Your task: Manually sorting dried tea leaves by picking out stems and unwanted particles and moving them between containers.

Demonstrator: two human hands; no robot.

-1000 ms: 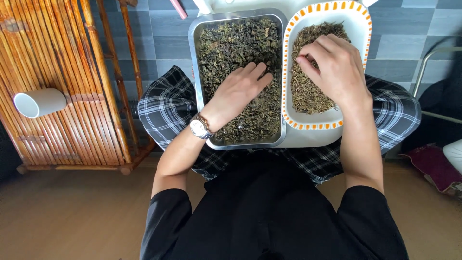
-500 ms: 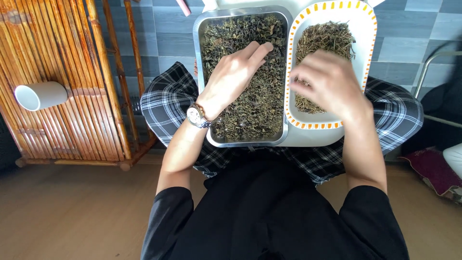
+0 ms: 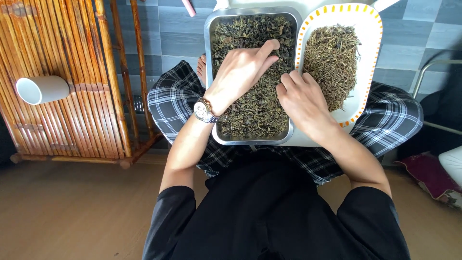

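Head view: left hand (image 3: 243,72) spread flat on dried leaves (image 3: 250,103) in steel tray (image 3: 210,29); right hand (image 3: 301,96), grip curled, contents unclear, at tray's right edge beside white dish (image 3: 368,58). Sorting underway; next needs fine pinching.

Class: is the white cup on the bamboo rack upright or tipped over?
Tipped. The cup lies on its side on the rack, its open mouth facing left.
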